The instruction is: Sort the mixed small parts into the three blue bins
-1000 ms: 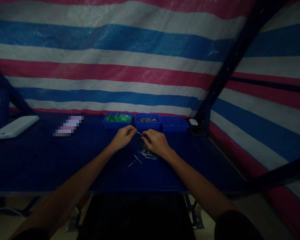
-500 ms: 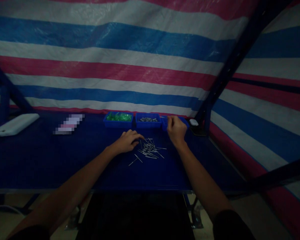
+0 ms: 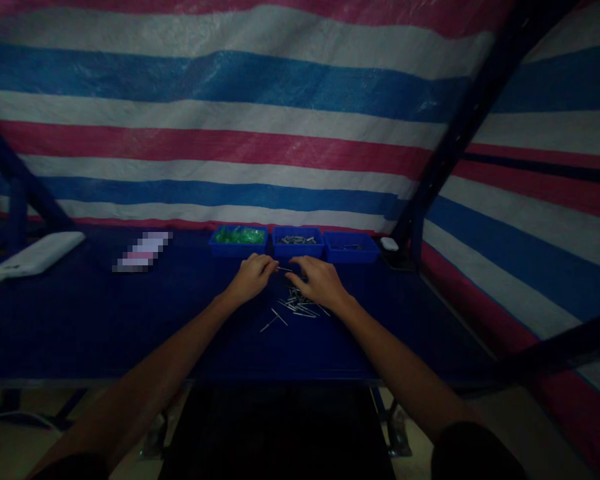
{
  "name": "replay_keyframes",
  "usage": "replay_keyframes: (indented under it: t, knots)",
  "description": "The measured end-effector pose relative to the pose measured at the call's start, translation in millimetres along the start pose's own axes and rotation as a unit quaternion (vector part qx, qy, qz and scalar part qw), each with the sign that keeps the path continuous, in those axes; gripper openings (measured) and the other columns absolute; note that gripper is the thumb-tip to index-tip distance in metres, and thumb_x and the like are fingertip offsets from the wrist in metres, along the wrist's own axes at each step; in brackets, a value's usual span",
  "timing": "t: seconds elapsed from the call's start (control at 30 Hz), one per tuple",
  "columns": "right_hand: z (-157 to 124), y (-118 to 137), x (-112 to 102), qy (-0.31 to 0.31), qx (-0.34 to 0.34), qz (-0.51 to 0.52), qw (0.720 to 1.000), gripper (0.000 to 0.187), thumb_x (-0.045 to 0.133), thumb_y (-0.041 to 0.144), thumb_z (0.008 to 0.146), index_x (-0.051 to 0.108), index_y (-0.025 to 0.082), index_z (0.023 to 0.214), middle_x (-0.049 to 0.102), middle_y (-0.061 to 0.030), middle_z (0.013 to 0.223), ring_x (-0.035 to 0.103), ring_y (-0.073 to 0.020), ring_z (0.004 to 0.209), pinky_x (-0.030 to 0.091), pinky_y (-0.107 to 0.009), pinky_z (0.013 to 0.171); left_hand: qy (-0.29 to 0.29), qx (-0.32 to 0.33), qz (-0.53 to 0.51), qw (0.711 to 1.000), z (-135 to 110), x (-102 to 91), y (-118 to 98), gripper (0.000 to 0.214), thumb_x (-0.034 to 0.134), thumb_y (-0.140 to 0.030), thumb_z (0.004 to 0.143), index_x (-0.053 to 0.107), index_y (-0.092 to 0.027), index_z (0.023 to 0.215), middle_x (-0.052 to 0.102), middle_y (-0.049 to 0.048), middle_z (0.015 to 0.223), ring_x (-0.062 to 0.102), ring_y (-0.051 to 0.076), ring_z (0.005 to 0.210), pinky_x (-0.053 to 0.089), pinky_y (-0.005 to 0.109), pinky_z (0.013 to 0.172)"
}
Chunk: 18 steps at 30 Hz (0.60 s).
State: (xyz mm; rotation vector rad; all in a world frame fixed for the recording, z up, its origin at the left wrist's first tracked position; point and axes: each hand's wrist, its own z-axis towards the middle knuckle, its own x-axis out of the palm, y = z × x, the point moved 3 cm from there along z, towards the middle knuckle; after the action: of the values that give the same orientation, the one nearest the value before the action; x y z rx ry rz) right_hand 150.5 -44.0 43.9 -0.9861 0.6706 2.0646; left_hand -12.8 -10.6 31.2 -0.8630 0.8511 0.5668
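A loose pile of thin metal pins [image 3: 300,307] lies on the dark blue table [image 3: 130,320]. My left hand [image 3: 250,277] rests just left of the pile, fingers pinched on one pin [image 3: 283,269] that points toward the right. My right hand [image 3: 320,280] hovers over the pile's upper part, fingers curled and reaching to that same pin's tip. Behind the hands stand three small blue trays: one with green pieces [image 3: 239,235], one with small grey metal parts [image 3: 297,239], and one nearly bare [image 3: 351,247].
A white flat device [image 3: 37,253] lies at the far left of the table, and a blurred pinkish card [image 3: 143,251] sits left of the trays. A small white object [image 3: 389,244] rests by a dark metal post [image 3: 430,173]. A striped tarp forms the back wall.
My right hand came back from the right-hand blue tray to the pin pile. My left hand lifted slightly and now pinches a pin between the two hands.
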Motion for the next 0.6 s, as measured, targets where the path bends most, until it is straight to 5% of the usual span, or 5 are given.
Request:
replay_keyframes:
  t: [0.23,0.4,0.5,0.6]
  knots:
    - [-3,4,8,0.020,-0.006,-0.065,0.998,0.022,0.035,0.025,0.090,0.056,0.019,0.094,0.065,-0.0033,0.081,0.060,-0.0151,0.076,0.039,-0.024,0.062,0.027,0.027,-0.038,0.999,-1,1.4,-9,0.037,0.031,-0.034,0.089,0.060,-0.017,0.073,0.063,0.0025,0.072,0.053,0.016,0.071,0.037,0.028,0.070]
    - [4,-37,-15,-0.025,0.167,-0.116,0.979,0.030,0.030,0.032,0.092,0.055,0.016,0.096,0.066,-0.0084,0.080,0.062,-0.0183,0.072,0.037,-0.025,0.060,0.077,0.048,-0.002,0.996,-5,12.5,-6,0.020,0.049,-0.032,0.082,0.059,-0.021,0.096,0.062,0.0013,0.082,0.053,0.017,0.083,0.037,0.029,0.074]
    - [-3,-79,-34,-0.066,0.337,-0.165,0.925,0.041,0.023,0.038,0.093,0.053,0.011,0.101,0.065,-0.0169,0.081,0.062,-0.0225,0.071,0.036,-0.028,0.059,0.108,0.068,0.049,0.991,-6,20.4,-6,0.017,0.054,-0.031,0.079,0.060,-0.026,0.095,0.059,0.0014,0.095,0.048,0.021,0.096,0.033,0.034,0.079]
    - [-12,-93,-37,-0.061,0.374,-0.172,0.909,0.051,0.025,0.049,0.090,0.052,0.010,0.108,0.065,-0.0190,0.080,0.062,-0.0262,0.072,0.036,-0.032,0.059,0.132,0.064,0.060,0.987,-7,24.4,-9,0.012,0.050,-0.029,0.082,0.060,-0.025,0.087,0.057,0.0017,0.096,0.046,0.021,0.097,0.032,0.035,0.079]
